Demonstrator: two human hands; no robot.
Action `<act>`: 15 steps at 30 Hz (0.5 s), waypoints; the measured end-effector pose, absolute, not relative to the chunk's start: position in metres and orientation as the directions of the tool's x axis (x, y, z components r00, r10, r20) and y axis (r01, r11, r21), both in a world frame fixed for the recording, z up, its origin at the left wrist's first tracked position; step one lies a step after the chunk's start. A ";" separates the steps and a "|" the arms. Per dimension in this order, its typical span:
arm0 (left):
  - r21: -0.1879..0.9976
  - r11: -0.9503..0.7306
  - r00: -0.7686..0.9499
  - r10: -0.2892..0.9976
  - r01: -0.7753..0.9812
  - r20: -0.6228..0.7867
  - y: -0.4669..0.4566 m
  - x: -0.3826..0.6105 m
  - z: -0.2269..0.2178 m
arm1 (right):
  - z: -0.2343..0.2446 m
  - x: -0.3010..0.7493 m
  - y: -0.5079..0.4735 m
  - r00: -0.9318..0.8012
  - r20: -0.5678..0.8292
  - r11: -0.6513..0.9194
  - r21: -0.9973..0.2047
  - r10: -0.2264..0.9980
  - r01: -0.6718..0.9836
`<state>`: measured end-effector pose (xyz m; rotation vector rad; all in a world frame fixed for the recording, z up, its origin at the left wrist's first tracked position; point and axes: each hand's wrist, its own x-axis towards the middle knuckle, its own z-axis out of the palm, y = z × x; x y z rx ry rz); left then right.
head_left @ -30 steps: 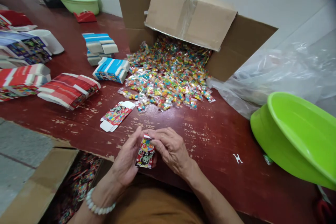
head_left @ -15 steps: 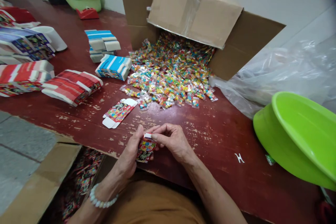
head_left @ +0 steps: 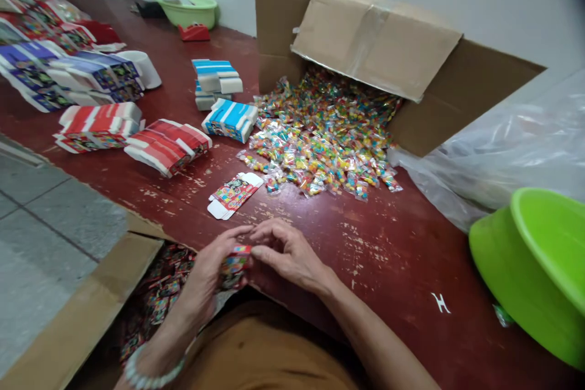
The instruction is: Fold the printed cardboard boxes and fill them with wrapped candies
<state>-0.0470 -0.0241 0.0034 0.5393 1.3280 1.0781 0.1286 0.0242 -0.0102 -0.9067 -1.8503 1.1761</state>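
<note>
Near the table's front edge, my left hand (head_left: 208,268) is wrapped around a small printed candy box (head_left: 234,265), a bit blurred by motion. The box's top end is red. My right hand (head_left: 290,256) has its thumb against the box's upper right corner, its fingers curled behind and partly hidden. Just beyond my hands lies a flat, unfolded candy carton (head_left: 235,195) with white flaps. Behind it spreads a heap of small clear candy packets (head_left: 320,146), spilling out of a cardboard box (head_left: 375,42) on its side.
Red carton bundles (head_left: 169,145) and blue carton bundles (head_left: 230,119) stand to the left, with purple ones (head_left: 95,70) farther off. A green basin (head_left: 516,256) is at the right by plastic sheeting (head_left: 479,164). Below the table's edge, an open carton (head_left: 105,292) holds many printed boxes.
The view has swung left, so the table's things sit farther right. My hands have drawn lower and left with the candy box; the white flap at its top no longer shows.
</note>
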 end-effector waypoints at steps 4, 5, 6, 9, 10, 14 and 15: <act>0.886 0.450 -0.428 0.826 0.111 -0.366 -0.066 -0.132 -0.007 | -0.015 0.106 0.074 -0.374 0.202 0.353 -0.848 0.905 0.396; 0.856 0.460 -0.463 0.828 0.235 -0.317 -0.075 -0.151 -0.011 | -0.017 0.099 0.087 -0.386 0.236 0.394 -0.825 0.892 0.406; 0.824 0.467 -0.512 0.818 0.320 -0.264 -0.083 -0.167 -0.016 | -0.019 0.091 0.098 -0.416 0.265 0.440 -0.800 0.870 0.408; 0.702 0.465 -0.534 0.833 0.539 -0.142 -0.087 -0.185 -0.024 | -0.030 0.070 0.118 -0.467 0.263 0.483 -0.751 0.844 0.450; 0.665 0.416 -0.502 0.862 0.620 -0.072 -0.079 -0.181 -0.024 | -0.035 0.066 0.119 -0.452 0.252 0.470 -0.743 0.856 0.475; 0.549 0.112 -0.260 0.945 0.828 0.200 -0.008 -0.139 -0.015 | -0.048 0.065 0.107 -0.410 0.279 0.470 -0.724 0.869 0.505; 0.542 0.098 -0.249 0.945 0.835 0.213 0.013 -0.128 -0.013 | -0.050 0.067 0.102 -0.413 0.293 0.482 -0.724 0.862 0.493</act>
